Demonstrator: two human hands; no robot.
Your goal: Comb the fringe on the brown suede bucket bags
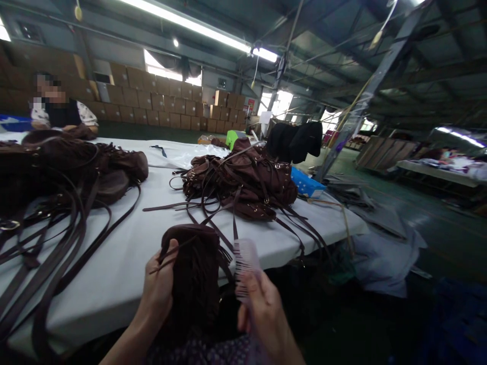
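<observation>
Left grip (160, 279) clasps a fringed brown bag (196, 279); right grip (264, 304) holds a pale comb (247, 256) beside it.
Strapped brown bags (258, 177) lie heaped on the white surface (125, 248).

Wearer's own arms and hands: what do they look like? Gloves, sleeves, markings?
Left hand and right hand are ungloved, the right slightly blurred. No jewellery or markings visible. Forearms are bare as far as the frame shows; no sleeves in view. Dark patterned cloth with pale specks shows between them.
</observation>
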